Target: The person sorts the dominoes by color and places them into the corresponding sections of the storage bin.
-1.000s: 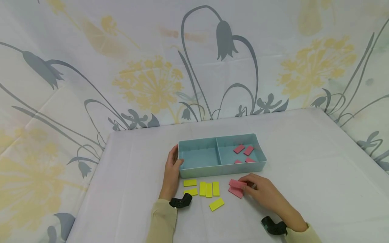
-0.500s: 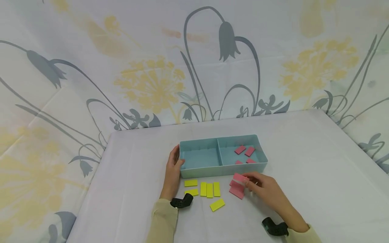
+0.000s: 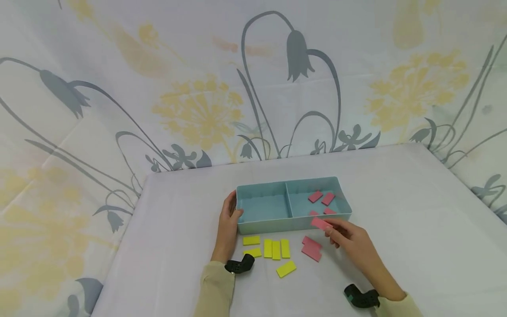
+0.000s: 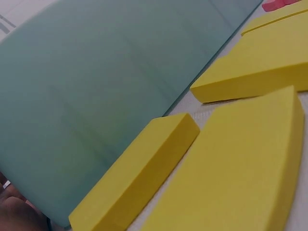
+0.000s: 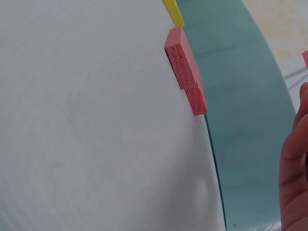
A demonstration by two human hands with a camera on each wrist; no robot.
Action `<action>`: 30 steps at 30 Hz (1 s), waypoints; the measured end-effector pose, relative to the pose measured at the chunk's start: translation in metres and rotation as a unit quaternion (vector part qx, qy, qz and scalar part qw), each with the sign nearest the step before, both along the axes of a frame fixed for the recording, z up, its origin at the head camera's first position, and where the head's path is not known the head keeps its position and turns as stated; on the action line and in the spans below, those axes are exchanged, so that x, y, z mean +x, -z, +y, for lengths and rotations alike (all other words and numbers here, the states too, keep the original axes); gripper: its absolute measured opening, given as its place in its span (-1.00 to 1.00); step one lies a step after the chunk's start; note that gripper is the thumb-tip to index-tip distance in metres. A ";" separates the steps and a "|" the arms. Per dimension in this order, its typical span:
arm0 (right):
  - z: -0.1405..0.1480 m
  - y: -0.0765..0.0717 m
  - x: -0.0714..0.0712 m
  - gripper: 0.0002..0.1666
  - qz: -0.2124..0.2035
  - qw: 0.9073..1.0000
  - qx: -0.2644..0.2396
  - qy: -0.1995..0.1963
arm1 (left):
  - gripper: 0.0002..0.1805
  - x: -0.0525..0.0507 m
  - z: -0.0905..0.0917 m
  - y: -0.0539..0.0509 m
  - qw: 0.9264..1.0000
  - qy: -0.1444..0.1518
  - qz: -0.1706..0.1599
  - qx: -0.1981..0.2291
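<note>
A light-blue box (image 3: 263, 226) with one divider stands on the white cloth. My left hand (image 3: 226, 231) grips its left end, thumb over the rim. Between the thumb and fingers of my right hand (image 3: 352, 240) is a pink block (image 3: 320, 223), held up at the front wall of the box's right compartment. Several pink blocks (image 3: 315, 196) lie inside that compartment; the left compartment shows only its bare floor. Two more pink blocks (image 3: 312, 252) lie touching on the cloth below the right hand. In the right wrist view the held block is mostly cut off.
Several yellow blocks (image 3: 276, 250) lie in front of the box, between the two forearms. The left wrist view shows yellow blocks (image 4: 236, 168) close beside the box wall (image 4: 86, 96). Flower-patterned cloth (image 3: 190, 110) rises behind and at the sides.
My right hand has lifted one pink block off the others and carried it up towards the box's right compartment. The left hand keeps its grip on the box.
</note>
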State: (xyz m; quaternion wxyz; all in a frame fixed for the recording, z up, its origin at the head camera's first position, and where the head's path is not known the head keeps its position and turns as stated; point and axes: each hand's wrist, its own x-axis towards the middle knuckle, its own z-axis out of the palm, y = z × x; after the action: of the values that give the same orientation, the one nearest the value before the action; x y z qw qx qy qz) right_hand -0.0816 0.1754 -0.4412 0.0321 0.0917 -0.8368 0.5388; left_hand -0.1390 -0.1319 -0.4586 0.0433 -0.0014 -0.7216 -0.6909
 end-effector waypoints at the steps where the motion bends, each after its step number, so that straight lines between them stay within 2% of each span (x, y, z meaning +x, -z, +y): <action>1: 0.001 0.000 0.000 -0.68 0.003 1.000 -0.003 0.003 | -0.44 0.000 0.000 0.000 1.000 0.000 0.000 0.000; 13: 0.004 -0.008 -0.004 -0.65 0.016 1.000 -0.020 0.009 | -0.44 0.000 -0.002 0.002 1.000 0.008 0.017 0.003; 20: 0.007 -0.022 -0.009 -0.64 0.023 0.999 0.007 0.034 | -0.44 0.000 -0.001 0.001 1.000 0.003 0.014 0.001; 25: 0.008 -0.033 -0.015 -0.65 0.032 0.999 0.006 0.038 | -0.44 0.000 -0.001 0.001 1.000 0.007 0.016 0.007; 28: 0.009 -0.038 -0.019 -0.65 0.038 0.998 0.010 0.040 | -0.44 0.003 -0.001 -0.005 1.000 0.013 0.008 0.013; 30: 0.010 -0.041 -0.023 -0.64 0.042 0.998 0.018 0.042 | -0.44 0.003 -0.001 -0.005 1.000 0.011 0.006 0.008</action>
State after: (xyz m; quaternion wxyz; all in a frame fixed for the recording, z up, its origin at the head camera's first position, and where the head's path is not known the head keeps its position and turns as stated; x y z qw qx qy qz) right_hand -0.1043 0.1856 -0.4007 0.0876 0.0796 -0.8476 0.5172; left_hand -0.1360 -0.1328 -0.4536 0.0403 -0.0129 -0.7159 -0.6969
